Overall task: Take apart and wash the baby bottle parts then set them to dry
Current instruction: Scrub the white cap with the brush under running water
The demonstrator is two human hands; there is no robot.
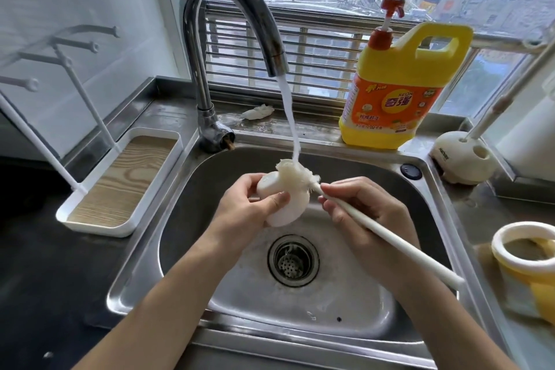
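Observation:
Over the steel sink [144,264], my left hand [249,204] grips a white baby bottle part [285,210], thumb on its front. My right hand [360,207] holds the long white handle of a bottle brush [390,237]. The brush's bristle head [294,173] presses against the top of the white part. Water runs from the curved tap [240,9] straight onto the bristles. At the right edge stands a yellow bottle piece with a white ring [522,249] on the counter.
A white drying rack with a wood-look tray [120,186] stands left of the sink. A yellow dish soap jug [399,87] sits on the back ledge. A white brush holder [462,159] is at the back right. The drain strainer [292,260] lies below my hands.

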